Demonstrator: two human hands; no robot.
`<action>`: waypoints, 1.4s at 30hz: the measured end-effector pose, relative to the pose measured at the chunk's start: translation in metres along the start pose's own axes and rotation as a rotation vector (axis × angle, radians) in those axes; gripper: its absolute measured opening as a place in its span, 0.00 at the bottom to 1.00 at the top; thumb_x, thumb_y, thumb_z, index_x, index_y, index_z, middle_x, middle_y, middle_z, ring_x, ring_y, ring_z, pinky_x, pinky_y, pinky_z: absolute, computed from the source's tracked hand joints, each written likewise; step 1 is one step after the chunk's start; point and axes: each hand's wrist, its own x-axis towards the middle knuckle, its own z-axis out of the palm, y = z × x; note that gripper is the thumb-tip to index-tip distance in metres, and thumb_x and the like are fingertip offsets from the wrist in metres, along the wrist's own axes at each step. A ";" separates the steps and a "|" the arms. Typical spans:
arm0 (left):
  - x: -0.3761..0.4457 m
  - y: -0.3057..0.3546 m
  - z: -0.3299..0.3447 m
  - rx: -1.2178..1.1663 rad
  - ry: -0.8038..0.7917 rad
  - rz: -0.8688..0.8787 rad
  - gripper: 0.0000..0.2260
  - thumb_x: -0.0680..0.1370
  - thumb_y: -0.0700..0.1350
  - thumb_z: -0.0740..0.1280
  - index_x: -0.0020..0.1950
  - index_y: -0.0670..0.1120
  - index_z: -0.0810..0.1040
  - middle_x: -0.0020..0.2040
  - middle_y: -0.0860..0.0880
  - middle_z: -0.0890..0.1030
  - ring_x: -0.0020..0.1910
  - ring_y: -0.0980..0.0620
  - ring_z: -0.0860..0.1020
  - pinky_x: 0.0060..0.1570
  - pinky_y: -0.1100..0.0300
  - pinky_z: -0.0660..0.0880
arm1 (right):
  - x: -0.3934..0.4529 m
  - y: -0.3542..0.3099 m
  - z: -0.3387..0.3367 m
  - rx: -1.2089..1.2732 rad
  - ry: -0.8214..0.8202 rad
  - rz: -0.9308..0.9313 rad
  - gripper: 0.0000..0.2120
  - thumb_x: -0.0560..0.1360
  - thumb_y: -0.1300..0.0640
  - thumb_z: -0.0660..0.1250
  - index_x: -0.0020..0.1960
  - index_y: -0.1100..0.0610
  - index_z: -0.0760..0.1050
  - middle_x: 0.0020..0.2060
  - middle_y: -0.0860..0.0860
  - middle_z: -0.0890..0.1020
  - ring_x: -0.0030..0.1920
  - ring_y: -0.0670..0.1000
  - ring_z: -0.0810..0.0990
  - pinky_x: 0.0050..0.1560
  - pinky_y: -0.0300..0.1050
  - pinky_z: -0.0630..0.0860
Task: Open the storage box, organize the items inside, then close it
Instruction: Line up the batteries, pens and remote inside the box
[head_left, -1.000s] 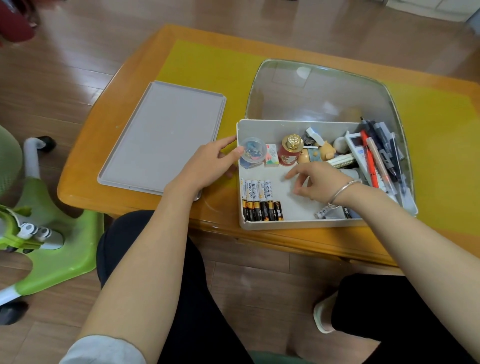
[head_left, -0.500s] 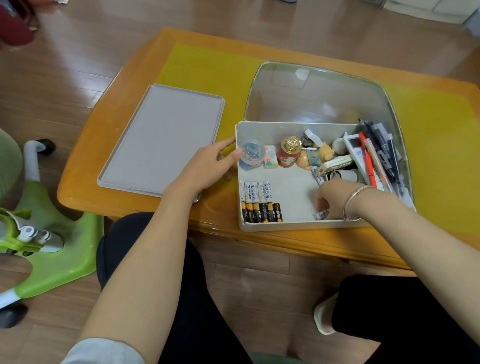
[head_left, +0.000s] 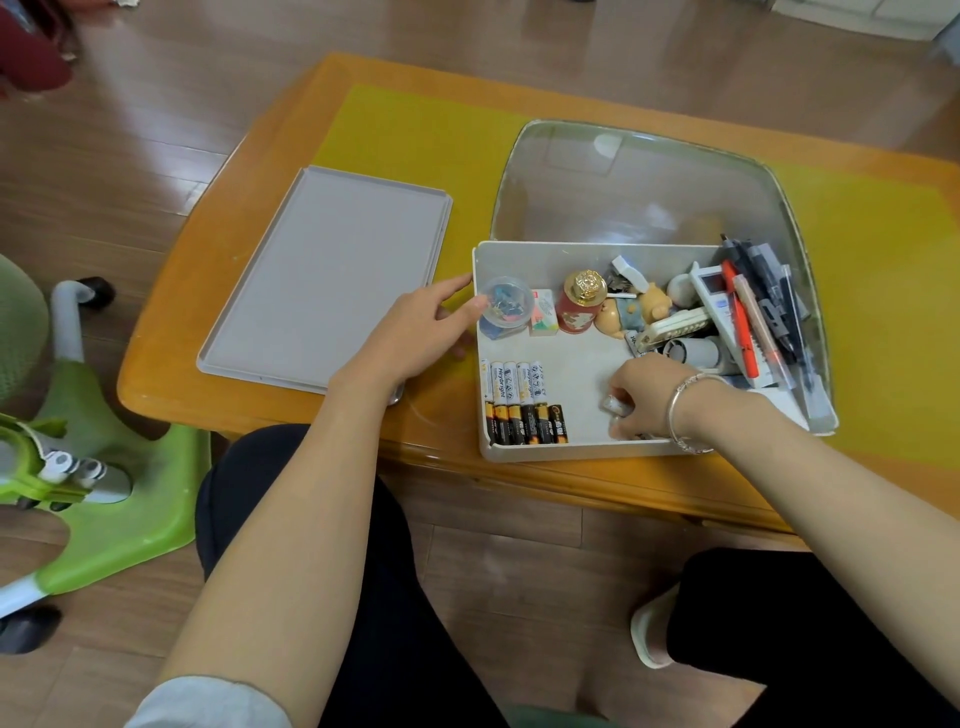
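We are curling our right hand around a small silvery item at the near edge of the open storage box, batteries lying just to its left, while our left hand, fingers relaxed, is bracing the box's left wall.

Before you, at center right of the frame, sits one open storage box, with one lid lying flat at center left. Inside, at the box's lower left, you have five white batteries and five black-and-gold batteries, plus one round clear tub, one gold-capped red jar and one bear figurine.
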 end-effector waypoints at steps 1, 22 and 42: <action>0.000 0.000 0.000 -0.001 -0.002 0.000 0.24 0.80 0.59 0.59 0.75 0.55 0.65 0.44 0.58 0.82 0.38 0.62 0.82 0.44 0.63 0.76 | 0.001 0.000 0.001 -0.004 0.006 0.006 0.13 0.67 0.50 0.70 0.33 0.55 0.70 0.29 0.50 0.74 0.33 0.53 0.75 0.34 0.42 0.71; 0.000 -0.001 0.001 -0.011 0.002 -0.004 0.24 0.80 0.59 0.59 0.75 0.55 0.65 0.43 0.56 0.83 0.39 0.61 0.82 0.45 0.61 0.76 | 0.016 -0.020 -0.008 0.513 0.204 0.167 0.18 0.73 0.51 0.69 0.29 0.55 0.69 0.26 0.51 0.74 0.29 0.49 0.72 0.28 0.40 0.69; 0.004 -0.006 -0.001 -0.005 -0.014 0.015 0.24 0.79 0.60 0.59 0.75 0.55 0.65 0.45 0.57 0.82 0.38 0.61 0.82 0.47 0.57 0.78 | 0.030 -0.039 -0.003 0.758 0.328 0.186 0.15 0.76 0.52 0.66 0.61 0.55 0.73 0.43 0.54 0.83 0.35 0.48 0.79 0.40 0.39 0.76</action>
